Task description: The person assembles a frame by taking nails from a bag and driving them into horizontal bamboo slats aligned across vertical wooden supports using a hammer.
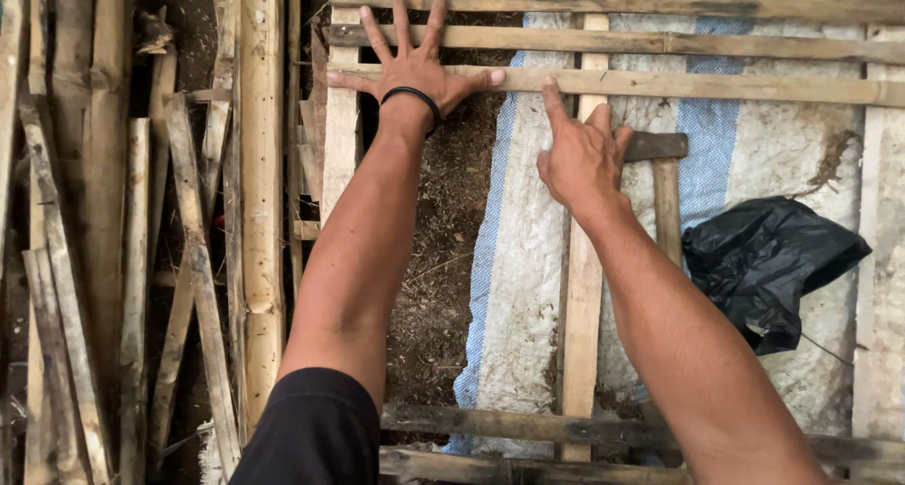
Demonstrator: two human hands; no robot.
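The slat [679,84] runs crosswise, left to right, straight ahead of both hands at the far side of the frame. The left hand [412,68] lies flat on its left end, fingers spread wide. The right hand [583,155] is loosely curled, forefinger stretched to touch the slat's near edge, nearer the middle. It is a thin, pale, rough bamboo strip, resting across an upright slat [583,287] with a hammer [663,179] just beside.
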